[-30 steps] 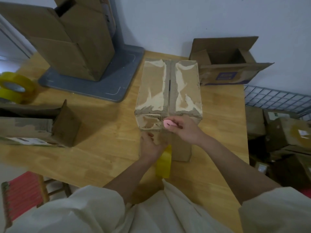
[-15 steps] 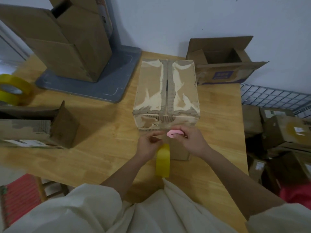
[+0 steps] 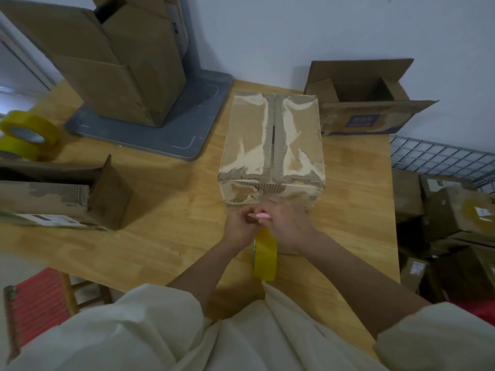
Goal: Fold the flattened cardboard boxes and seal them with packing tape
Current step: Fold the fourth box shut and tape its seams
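Packing room: cardboard boxes point(image 3: 439, 210) heaped beside table point(image 3: 160, 236), tape rolls point(image 3: 29, 135).

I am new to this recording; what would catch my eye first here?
First, the box at the middle of the table, its top flaps closed and its paper skin torn. At its near face the left hand and right hand meet around a pink tool, with a yellow tape roll just below them.
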